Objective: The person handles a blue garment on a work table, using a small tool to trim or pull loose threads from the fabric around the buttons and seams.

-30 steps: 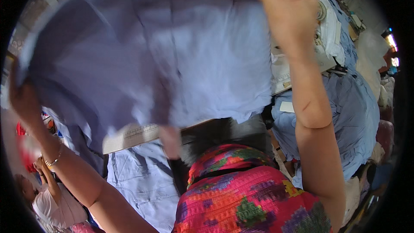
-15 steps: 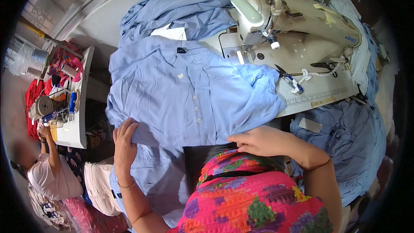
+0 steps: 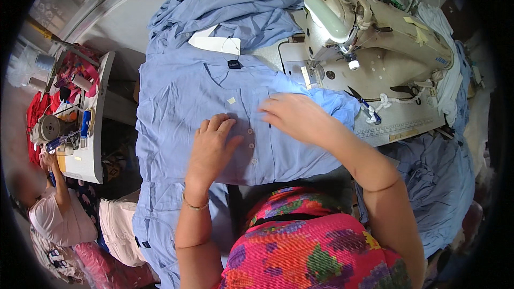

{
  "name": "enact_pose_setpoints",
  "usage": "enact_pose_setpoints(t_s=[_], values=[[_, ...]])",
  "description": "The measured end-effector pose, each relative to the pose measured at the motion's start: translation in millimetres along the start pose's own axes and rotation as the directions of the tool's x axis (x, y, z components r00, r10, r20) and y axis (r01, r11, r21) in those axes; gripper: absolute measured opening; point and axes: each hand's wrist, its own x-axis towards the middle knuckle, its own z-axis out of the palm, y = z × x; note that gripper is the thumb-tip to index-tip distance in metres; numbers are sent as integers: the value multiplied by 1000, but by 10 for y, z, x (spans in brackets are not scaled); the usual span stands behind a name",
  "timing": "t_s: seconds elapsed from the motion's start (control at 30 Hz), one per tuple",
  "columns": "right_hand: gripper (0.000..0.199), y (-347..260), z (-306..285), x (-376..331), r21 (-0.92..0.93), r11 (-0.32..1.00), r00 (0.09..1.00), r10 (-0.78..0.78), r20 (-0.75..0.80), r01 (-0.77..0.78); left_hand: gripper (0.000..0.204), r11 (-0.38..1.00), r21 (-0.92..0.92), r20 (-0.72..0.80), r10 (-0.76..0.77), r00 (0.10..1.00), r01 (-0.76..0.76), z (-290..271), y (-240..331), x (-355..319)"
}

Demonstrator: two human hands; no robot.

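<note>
A light blue buttoned shirt (image 3: 176,107) lies spread face up before me, its round neckline at the far side. Beside the button placket, my left hand (image 3: 210,147) rests on the cloth, fingers loosely stretched and nothing held. My right hand (image 3: 294,115) is over the shirt's right half, close to the placket; motion blurs its fingers. Several pale buttons (image 3: 251,146) run down the placket. A small cream sticker (image 3: 231,100) is on the chest. At the neck are a dark label (image 3: 234,64) and a white hang tag (image 3: 214,42) on a thin string.
A sewing machine (image 3: 385,32) stands at the far right, with scissors (image 3: 367,107) and dark snips (image 3: 405,90) near its bed. More blue garments are heaped behind (image 3: 225,5) and at right (image 3: 428,182). At left, another person (image 3: 61,208) works at a second machine table (image 3: 91,166).
Both hands have left the shirt's near hem and moved inward and away from me, to the placket. The shirt lies flatter, and its hang tag shows more fully.
</note>
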Motion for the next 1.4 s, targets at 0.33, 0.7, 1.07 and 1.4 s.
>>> enact_pose_setpoints(t_s=[0.33, 0.7, 1.07, 1.4], values=[[34, 342, 413, 915, 285, 945, 986, 136, 99, -159, 15, 890, -397, -157, -308, 938, 226, 192, 16, 172], [27, 454, 283, 685, 866, 430, 967, 97, 236, -254, 11, 722, -664, -277, -480, 832, 195, 471, 32, 379], [19, 180, 289, 553, 570, 821, 995, 29, -92, 29, 8, 882, -423, -413, -391, 822, 207, 462, 60, 432], [18, 338, 438, 600, 801, 596, 988, 149, -38, -59, 6, 726, -668, -357, -506, 785, 164, 465, -145, 346]])
